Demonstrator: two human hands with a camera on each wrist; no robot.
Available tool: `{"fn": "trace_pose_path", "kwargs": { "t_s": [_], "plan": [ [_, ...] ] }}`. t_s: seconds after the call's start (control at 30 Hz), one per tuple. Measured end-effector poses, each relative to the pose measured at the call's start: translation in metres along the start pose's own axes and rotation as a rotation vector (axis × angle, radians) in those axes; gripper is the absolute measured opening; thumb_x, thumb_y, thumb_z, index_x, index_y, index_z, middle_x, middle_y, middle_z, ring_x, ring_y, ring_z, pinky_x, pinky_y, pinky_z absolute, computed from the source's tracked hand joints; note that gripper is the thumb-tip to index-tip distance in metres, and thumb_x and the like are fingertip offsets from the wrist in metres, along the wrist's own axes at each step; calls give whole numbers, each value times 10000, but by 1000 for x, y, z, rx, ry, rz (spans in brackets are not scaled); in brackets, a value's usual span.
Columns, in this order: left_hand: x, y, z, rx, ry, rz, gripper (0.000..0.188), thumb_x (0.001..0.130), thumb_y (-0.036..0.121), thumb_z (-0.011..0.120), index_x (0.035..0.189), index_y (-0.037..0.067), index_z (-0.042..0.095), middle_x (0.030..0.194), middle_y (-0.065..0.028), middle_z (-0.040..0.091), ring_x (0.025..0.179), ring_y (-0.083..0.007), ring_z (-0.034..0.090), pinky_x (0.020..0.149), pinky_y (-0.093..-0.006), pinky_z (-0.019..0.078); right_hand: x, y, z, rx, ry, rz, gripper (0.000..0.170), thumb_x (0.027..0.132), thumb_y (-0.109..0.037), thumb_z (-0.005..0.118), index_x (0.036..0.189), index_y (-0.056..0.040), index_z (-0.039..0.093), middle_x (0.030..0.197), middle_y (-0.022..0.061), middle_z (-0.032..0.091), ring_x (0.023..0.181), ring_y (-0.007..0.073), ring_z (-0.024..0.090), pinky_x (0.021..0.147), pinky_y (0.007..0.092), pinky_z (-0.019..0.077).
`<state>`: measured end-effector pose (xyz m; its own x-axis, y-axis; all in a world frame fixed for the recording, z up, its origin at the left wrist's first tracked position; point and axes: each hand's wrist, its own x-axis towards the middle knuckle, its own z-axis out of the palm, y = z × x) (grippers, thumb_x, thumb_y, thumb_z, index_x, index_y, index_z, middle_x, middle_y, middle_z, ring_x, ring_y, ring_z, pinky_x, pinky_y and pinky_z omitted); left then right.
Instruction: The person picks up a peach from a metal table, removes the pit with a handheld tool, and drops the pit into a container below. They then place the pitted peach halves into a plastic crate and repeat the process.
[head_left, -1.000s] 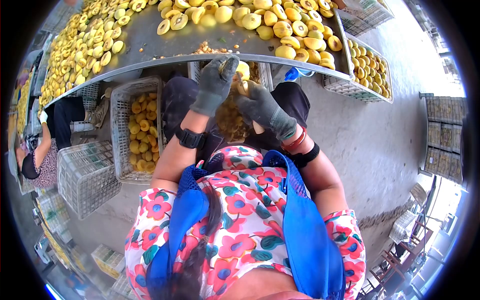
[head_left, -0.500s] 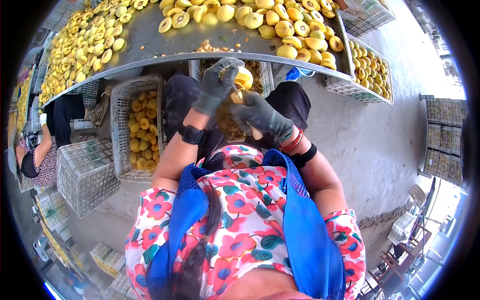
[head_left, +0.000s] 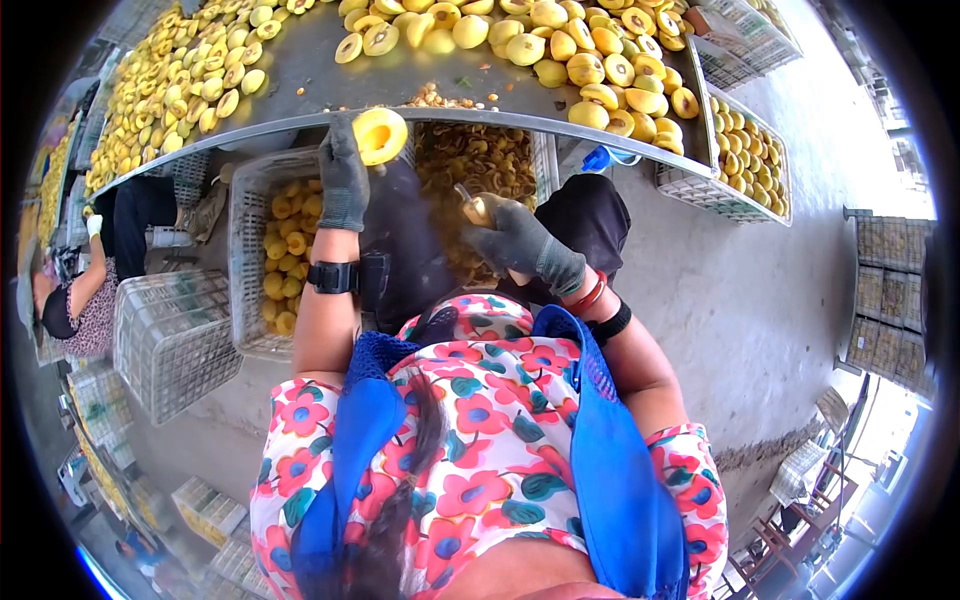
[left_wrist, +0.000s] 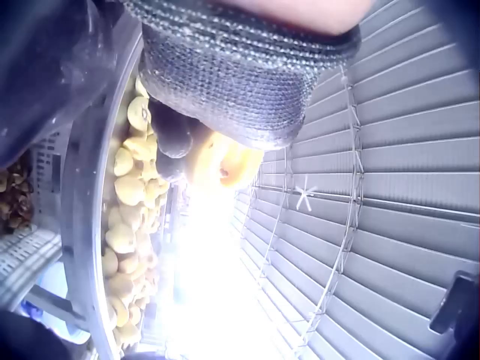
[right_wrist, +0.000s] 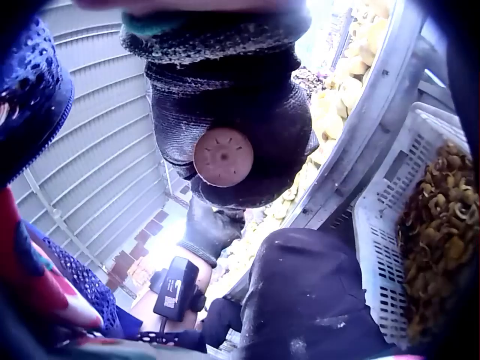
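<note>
In the head view the gloved left hand (head_left: 345, 175) holds a yellow fruit half (head_left: 380, 136), its hollow facing up, above the crate of fruit halves at the left and beside the table edge. The left wrist view shows fingers of the left hand (left_wrist: 217, 90) against the fruit (left_wrist: 225, 161), partly washed out by glare. The gloved right hand (head_left: 525, 240) grips a wooden-handled tool (head_left: 479, 209) with a short metal tip, over the lap. From the right wrist view, the round handle end (right_wrist: 223, 157) sticks out of the curled right hand (right_wrist: 232, 97).
A metal table (head_left: 300, 90) bears many yellow fruit halves and small scraps. Under its edge stands a crate of brownish scraps (head_left: 470, 150); another crate (head_left: 240, 260) with fruit is at the left, an upturned crate (head_left: 175, 340) beyond. Another person sits far left.
The left hand has moved left, away from the right hand and tool, carrying the fruit half. The right hand stays over the lap with the tool. The head view has shifted slightly.
</note>
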<state>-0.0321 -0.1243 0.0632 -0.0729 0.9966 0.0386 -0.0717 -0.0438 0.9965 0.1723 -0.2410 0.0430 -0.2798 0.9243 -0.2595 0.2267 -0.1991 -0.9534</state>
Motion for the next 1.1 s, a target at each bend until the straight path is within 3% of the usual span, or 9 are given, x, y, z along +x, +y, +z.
{"fn": "trace_pose_path", "kwargs": {
  "t_s": [0.1, 0.2, 0.33, 0.47, 0.53, 0.67, 0.8, 0.97, 1.1],
  "plan": [
    [1, -10, -14, 74, 31, 140, 527, 961, 477, 422, 1007, -13, 610, 896, -66, 643, 757, -132, 600, 637, -259, 493, 10, 1, 15, -227, 163, -411, 163, 831, -97, 610, 923, -15, 503, 658, 116, 577, 517, 199, 588, 482, 336, 449],
    [-12, -9, -8, 118, -60, 185, 495, 968, 439, 433, 1016, -18, 616, 934, -59, 645, 860, -121, 576, 779, -268, 476, 21, -12, 22, -404, 221, -451, 213, 813, -110, 636, 915, -8, 480, 684, 195, 589, 610, 344, 630, 536, 395, 475],
    [-19, -10, 4, 239, -194, 338, 354, 966, 298, 465, 1025, -13, 624, 986, -86, 661, 907, -169, 601, 840, -298, 467, 36, -12, 25, -452, 292, -489, 225, 807, -150, 637, 919, -25, 487, 665, 209, 592, 660, 404, 613, 554, 440, 475],
    [-25, -7, 14, 476, -193, 570, 280, 942, 193, 450, 1031, -7, 625, 1008, -157, 655, 967, -273, 628, 863, -350, 479, 23, -20, 30, -662, 154, -251, 230, 833, -218, 580, 943, -36, 494, 720, 221, 609, 692, 410, 612, 590, 472, 472],
    [-26, -1, 12, 409, -203, 533, 301, 943, 234, 468, 1042, -4, 622, 1036, -139, 653, 969, -250, 621, 870, -342, 474, 18, -17, 33, -695, 63, -124, 231, 833, -211, 564, 952, -27, 492, 769, 230, 622, 753, 408, 618, 644, 474, 478],
    [-11, -27, -15, 244, -188, 325, 367, 964, 304, 448, 1089, -4, 602, 1045, -121, 642, 982, -230, 601, 881, -328, 461, 15, -6, 31, -643, 244, -275, 374, 744, -172, 664, 1022, -16, 468, 736, 225, 608, 721, 426, 598, 601, 483, 462],
    [-28, -9, -3, 307, -238, 458, 351, 969, 283, 436, 1076, -9, 600, 1043, -122, 639, 988, -229, 600, 890, -325, 456, 19, -24, 33, -604, 318, -439, 343, 747, -134, 637, 1021, -27, 460, 774, 214, 612, 728, 417, 595, 592, 479, 457],
    [-32, -4, 4, 368, -189, 547, 348, 950, 288, 476, 1074, -11, 604, 1036, -123, 639, 972, -223, 605, 881, -317, 461, 23, -11, 26, -742, 231, -271, 259, 798, -175, 585, 1005, -62, 478, 765, 175, 623, 712, 408, 599, 586, 485, 459],
    [-15, -21, -29, 402, -20, 377, 327, 953, 263, 468, 1079, -4, 608, 1080, -123, 620, 989, -219, 594, 879, -323, 473, 19, -4, 2, -809, 103, -158, 227, 828, -258, 569, 951, -86, 487, 696, 167, 612, 683, 395, 601, 566, 498, 452]
  ]
}}
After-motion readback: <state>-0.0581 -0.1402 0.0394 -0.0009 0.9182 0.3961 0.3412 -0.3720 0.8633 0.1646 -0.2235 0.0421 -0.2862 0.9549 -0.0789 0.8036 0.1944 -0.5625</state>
